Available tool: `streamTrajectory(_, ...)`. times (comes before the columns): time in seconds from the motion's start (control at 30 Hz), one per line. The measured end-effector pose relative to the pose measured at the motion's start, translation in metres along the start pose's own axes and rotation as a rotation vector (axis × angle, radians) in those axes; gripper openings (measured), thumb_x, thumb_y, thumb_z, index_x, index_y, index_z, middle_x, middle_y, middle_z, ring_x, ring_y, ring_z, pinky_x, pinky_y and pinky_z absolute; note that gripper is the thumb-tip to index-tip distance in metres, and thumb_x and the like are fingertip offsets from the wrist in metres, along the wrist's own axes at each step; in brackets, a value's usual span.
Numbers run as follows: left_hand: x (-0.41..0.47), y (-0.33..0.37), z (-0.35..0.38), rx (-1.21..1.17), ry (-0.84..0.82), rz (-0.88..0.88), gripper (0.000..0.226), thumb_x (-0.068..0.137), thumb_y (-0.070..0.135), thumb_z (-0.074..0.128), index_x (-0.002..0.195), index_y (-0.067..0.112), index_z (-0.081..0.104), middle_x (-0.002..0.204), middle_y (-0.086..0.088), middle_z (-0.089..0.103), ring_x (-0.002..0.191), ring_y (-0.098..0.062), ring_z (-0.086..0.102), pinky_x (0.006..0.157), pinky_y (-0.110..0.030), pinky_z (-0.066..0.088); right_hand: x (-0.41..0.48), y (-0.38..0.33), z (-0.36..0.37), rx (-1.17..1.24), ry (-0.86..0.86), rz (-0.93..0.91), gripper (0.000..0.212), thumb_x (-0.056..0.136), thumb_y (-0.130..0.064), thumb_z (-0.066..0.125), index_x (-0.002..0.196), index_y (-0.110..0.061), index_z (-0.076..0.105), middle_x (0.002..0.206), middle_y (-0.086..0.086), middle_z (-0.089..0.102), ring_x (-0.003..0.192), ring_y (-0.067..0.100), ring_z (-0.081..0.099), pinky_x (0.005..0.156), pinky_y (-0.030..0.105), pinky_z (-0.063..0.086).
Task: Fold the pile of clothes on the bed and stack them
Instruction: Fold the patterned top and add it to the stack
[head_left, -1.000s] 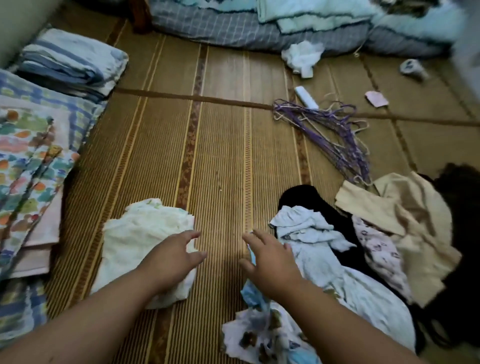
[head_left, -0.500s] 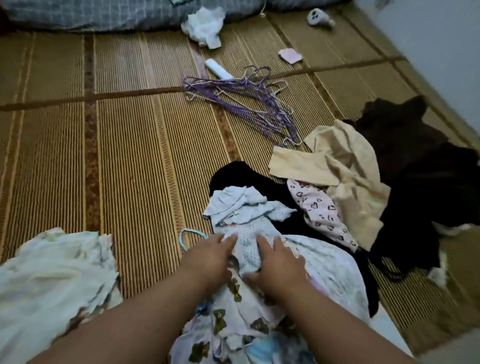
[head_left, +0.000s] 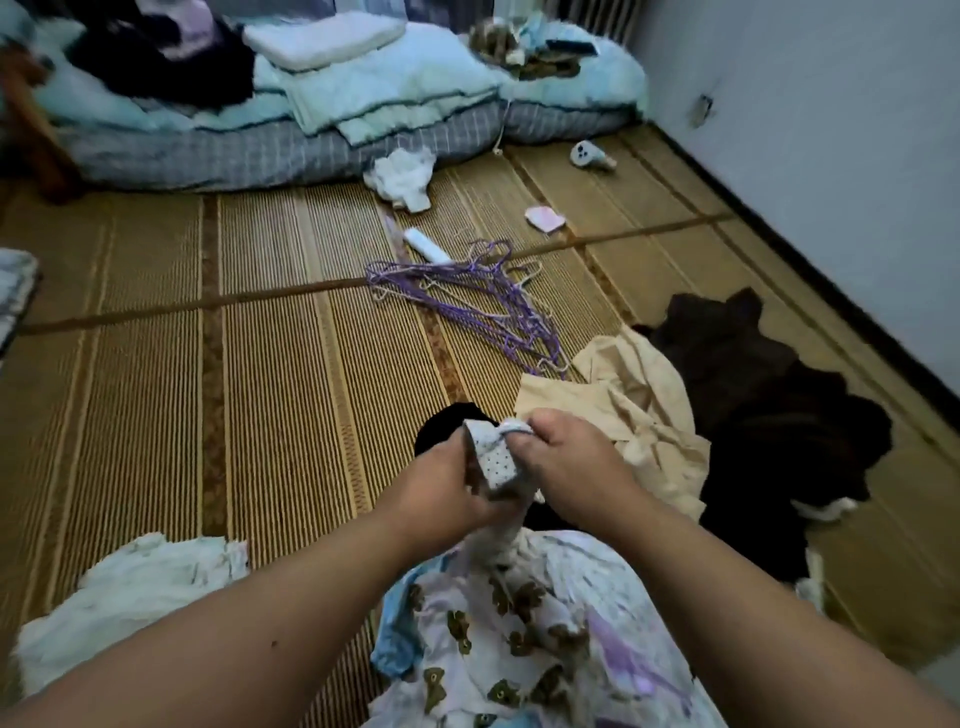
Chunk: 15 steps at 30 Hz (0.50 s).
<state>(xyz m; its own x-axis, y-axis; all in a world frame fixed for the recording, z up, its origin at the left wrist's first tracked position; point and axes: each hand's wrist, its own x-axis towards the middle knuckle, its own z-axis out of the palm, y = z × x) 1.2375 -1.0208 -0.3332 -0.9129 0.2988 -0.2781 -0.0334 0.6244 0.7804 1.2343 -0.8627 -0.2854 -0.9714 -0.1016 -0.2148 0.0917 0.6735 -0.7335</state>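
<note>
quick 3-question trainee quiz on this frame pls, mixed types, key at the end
1. True or false: the left hand and the right hand both grip the dotted garment.
2. The purple hangers lie on: A) a chair, B) the woven mat, C) a shelf.
3. What colour is the crumpled garment just to the right of the right hand?
Key: 1 true; 2 B; 3 beige.
</note>
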Motion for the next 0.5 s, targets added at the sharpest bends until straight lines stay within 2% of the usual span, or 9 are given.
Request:
streamTrajectory(0.07,-0.007,0.035,-0.024,-0.103,0.091,0.042,0.034,0.079,0.033,0.073,0.108,0.044,0.059,0.091,0.02,0.067,0.082,0.0,0.063,0.068,-0.019,0.052,-0.009,-0.039,-0.033,0.038,0.031,-0.061,0.02,0.09,-0.025,0.058,0.071,-0.02,0.06,0.065,-0.009,0.06,0.065,0.006,0.055,0.06,0.029,0.043)
streamTrajectory(0.13,-0.017,0.072,-0.057,-0.163,0.057,0.106,0.02,0.085,0.023,0.07,0.091,0.041,0.064,0.083,0.018,0.069,0.079,0.0,0.065,0.064,-0.01,0.048,-0.02,-0.073,-0.069,0.104,0.139,-0.092,0.019,0.088,-0.027,0.062,0.069,-0.024,0.062,0.063,-0.011,0.062,0.064,0.005,0.057,0.064,0.03,0.048)
streamTrajectory(0.23,-0.047,0.124,-0.107,-0.206,-0.028,0.177,0.009,0.093,0.027,0.058,0.092,0.029,0.067,0.092,0.014,0.07,0.088,0.001,0.064,0.082,-0.021,0.051,-0.04,-0.114,-0.112,0.241,0.218,-0.067,0.016,0.088,-0.03,0.062,0.076,-0.023,0.069,0.071,-0.004,0.068,0.071,0.016,0.063,0.071,0.042,0.052)
streamTrajectory(0.3,-0.07,0.151,-0.141,-0.174,0.012,0.18,0.016,0.097,0.032,0.051,0.095,0.024,0.065,0.094,0.008,0.069,0.092,-0.006,0.062,0.087,-0.031,0.051,-0.057,-0.14,-0.139,0.297,0.198,-0.084,0.014,0.086,-0.035,0.067,0.074,-0.028,0.07,0.075,-0.002,0.071,0.072,0.016,0.065,0.07,0.045,0.054)
streamTrajectory(0.33,-0.081,0.164,-0.156,-0.17,0.04,0.162,0.02,0.097,0.032,0.049,0.097,0.02,0.065,0.097,0.001,0.068,0.095,-0.015,0.062,0.09,-0.04,0.05,-0.065,-0.151,-0.153,0.289,0.173,-0.106,0.015,0.08,-0.043,0.072,0.073,-0.03,0.069,0.077,-0.003,0.071,0.073,0.014,0.066,0.067,0.043,0.055)
streamTrajectory(0.4,-0.102,0.189,-0.182,-0.219,0.085,0.138,0.028,0.098,0.028,0.048,0.102,0.004,0.061,0.104,-0.018,0.064,0.099,-0.035,0.06,0.093,-0.053,0.048,-0.08,-0.171,-0.178,0.151,0.072,-0.172,0.032,0.058,-0.061,0.074,0.074,-0.034,0.068,0.079,-0.009,0.07,0.071,0.004,0.065,0.056,0.025,0.05)
streamTrajectory(0.43,-0.112,0.202,-0.194,-0.276,0.105,0.134,0.028,0.098,0.024,0.049,0.103,-0.002,0.058,0.103,-0.023,0.062,0.097,-0.037,0.059,0.092,-0.054,0.047,-0.087,-0.181,-0.188,0.052,0.005,-0.187,0.033,0.052,-0.061,0.076,0.074,-0.036,0.068,0.077,-0.012,0.07,0.069,0.0,0.064,0.053,0.017,0.046)
streamTrajectory(0.5,-0.129,0.224,-0.212,-0.347,0.139,0.161,0.017,0.097,0.02,0.052,0.092,0.004,0.057,0.09,-0.016,0.059,0.086,-0.029,0.057,0.078,-0.043,0.052,-0.097,-0.193,-0.2,-0.167,-0.117,-0.196,0.019,0.06,-0.041,0.084,0.069,-0.036,0.069,0.072,-0.017,0.07,0.066,-0.003,0.063,0.049,0.01,0.042)
